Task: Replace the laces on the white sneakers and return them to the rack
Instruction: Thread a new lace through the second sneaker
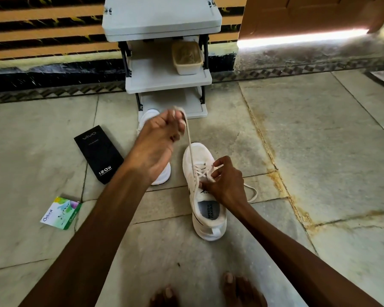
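White sneaker (205, 191) stands on the stone floor (319, 140), toe aimed at the rack (162, 21), its lace (189, 140) partly threaded through the eyelets. Above and beyond the sneaker's toe, the left hand (162, 138) is raised, its grip curled round one end of the lace, which runs taut down to the eyelets. Over the sneaker's tongue, the right hand (224, 185) has its grip pinched narrow on the crossed lacing. A loose end of the lace (252, 193) loops on the floor just right of the sneaker. Left of the sneaker lies a second white sneaker (148, 117), mostly hidden behind the left arm. Farther left of the sneaker lies a black box (100, 151), and nearer the person on that side a small green-and-white packet (61, 212). Beyond the sneaker, a beige container (186, 58) sits on the grey rack's middle shelf. Bare toes (235, 286) show nearer than the sneaker's heel.
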The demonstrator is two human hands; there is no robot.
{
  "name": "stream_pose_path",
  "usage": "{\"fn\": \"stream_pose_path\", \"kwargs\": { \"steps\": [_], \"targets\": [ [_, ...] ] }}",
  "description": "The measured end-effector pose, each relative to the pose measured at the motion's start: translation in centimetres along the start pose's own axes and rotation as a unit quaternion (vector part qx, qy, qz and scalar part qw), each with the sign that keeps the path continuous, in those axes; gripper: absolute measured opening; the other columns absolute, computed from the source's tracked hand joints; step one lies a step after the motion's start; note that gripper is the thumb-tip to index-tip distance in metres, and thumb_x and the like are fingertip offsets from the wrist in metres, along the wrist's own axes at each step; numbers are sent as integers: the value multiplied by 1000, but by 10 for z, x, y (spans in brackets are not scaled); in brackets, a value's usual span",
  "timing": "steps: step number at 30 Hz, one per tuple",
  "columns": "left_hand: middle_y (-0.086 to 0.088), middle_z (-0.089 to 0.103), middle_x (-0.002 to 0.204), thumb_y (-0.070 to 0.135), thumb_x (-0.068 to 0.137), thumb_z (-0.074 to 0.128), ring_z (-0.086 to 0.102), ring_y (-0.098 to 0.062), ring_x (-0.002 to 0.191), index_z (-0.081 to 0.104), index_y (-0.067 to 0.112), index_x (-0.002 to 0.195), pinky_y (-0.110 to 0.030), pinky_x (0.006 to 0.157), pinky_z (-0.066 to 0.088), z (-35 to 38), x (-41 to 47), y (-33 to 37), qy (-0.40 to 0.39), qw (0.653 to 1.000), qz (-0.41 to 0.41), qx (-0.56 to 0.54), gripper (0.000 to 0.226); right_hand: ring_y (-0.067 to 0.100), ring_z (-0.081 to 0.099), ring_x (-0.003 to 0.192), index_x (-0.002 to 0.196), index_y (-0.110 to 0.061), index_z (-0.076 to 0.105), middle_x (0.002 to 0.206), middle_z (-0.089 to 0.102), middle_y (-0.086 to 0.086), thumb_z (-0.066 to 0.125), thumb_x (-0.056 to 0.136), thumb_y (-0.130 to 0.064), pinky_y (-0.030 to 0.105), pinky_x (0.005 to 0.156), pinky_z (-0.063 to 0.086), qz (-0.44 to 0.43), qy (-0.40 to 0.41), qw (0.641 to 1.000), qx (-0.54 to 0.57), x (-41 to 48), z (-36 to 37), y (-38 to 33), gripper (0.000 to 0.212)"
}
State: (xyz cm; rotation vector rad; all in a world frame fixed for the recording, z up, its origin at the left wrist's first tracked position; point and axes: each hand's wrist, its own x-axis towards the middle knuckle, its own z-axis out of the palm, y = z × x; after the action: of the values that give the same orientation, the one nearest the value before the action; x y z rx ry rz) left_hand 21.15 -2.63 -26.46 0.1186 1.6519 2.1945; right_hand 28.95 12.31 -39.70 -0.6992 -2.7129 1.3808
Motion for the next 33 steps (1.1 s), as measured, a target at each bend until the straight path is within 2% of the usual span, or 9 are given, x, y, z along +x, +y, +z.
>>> {"fn": "stream_pose_path", "kwargs": {
  "steps": [4, 6, 10, 14, 18, 23, 26, 30, 33],
  "targets": [
    [1, 61, 79, 0, 85, 54, 60, -11, 78, 63, 19, 75, -42, 96, 50, 8, -3, 23, -31, 985, -14, -170, 23, 6, 58, 73, 108, -22, 50, 82, 64, -8, 91, 63, -32, 25, 61, 46, 0, 0, 1000, -7, -1, 0, 0, 62],
    [-1, 60, 83, 1, 91, 49, 59, -12, 68, 57, 17, 82, -30, 68, 57, 8, -3, 21, -51, 980, -43, -186, 20, 5, 58, 72, 107, -22, 50, 81, 64, -8, 90, 64, -32, 22, 59, 44, -1, 3, 1000, -6, -1, 0, 1, 60],
    [6, 56, 66, 15, 103, 40, 38, -3, 41, 60, 17, 85, -16, 40, 31, -2, 0, -12, -36, 974, -82, 210, 27, 2, 57, 69, 106, -21, 50, 78, 62, -10, 90, 64, -33, 20, 55, 41, -3, 9, 1000, 1, -1, 0, 1, 59],
    [0, 73, 88, 20, 96, 54, 66, -15, 78, 67, 23, 79, -28, 72, 47, -18, 5, -54, -37, 812, -40, 581, 22, 9, 60, 72, 107, -20, 51, 78, 61, -10, 89, 63, -34, 29, 62, 46, -2, 14, 1000, -9, -1, 1, 0, 59],
    [-8, 71, 102, 30, 93, 61, 65, -28, 99, 72, 19, 95, -33, 73, 46, -31, 4, -91, -48, 705, -68, 704, 16, 10, 60, 73, 107, -20, 51, 78, 61, -10, 89, 62, -36, 30, 64, 49, -4, 15, 1000, -15, -1, 1, 0, 61],
    [-5, 70, 107, 26, 95, 58, 64, -27, 103, 71, 23, 103, -30, 69, 39, -36, 5, -104, -30, 681, -10, 732, 16, 6, 58, 70, 105, -20, 51, 78, 62, -9, 90, 61, -35, 26, 59, 45, -5, 15, 1000, -10, -1, 2, 2, 60],
    [-8, 70, 100, 25, 96, 55, 65, -28, 96, 69, 18, 96, -29, 66, 35, -34, 8, -102, -13, 705, 14, 709, 16, 7, 60, 71, 105, -21, 52, 79, 63, -8, 90, 61, -36, 30, 63, 50, -3, 14, 1000, -11, 0, 2, 2, 60],
    [-3, 68, 71, 23, 98, 56, 58, -10, 64, 67, 8, 84, -22, 62, 35, -23, 5, -99, 12, 900, -14, 436, 23, 10, 62, 72, 105, -20, 53, 79, 64, -8, 90, 62, -36, 34, 66, 53, -1, 12, 1000, -11, 0, 2, 2, 59],
    [11, 53, 53, 18, 98, 56, 36, 1, 41, 70, 1, 98, -11, 47, 32, -11, -1, -91, 45, 965, -43, 255, 22, 9, 61, 72, 105, -20, 52, 78, 63, -9, 90, 62, -37, 35, 66, 53, -1, 12, 1000, -9, 0, 2, 2, 60]
  ]
}}
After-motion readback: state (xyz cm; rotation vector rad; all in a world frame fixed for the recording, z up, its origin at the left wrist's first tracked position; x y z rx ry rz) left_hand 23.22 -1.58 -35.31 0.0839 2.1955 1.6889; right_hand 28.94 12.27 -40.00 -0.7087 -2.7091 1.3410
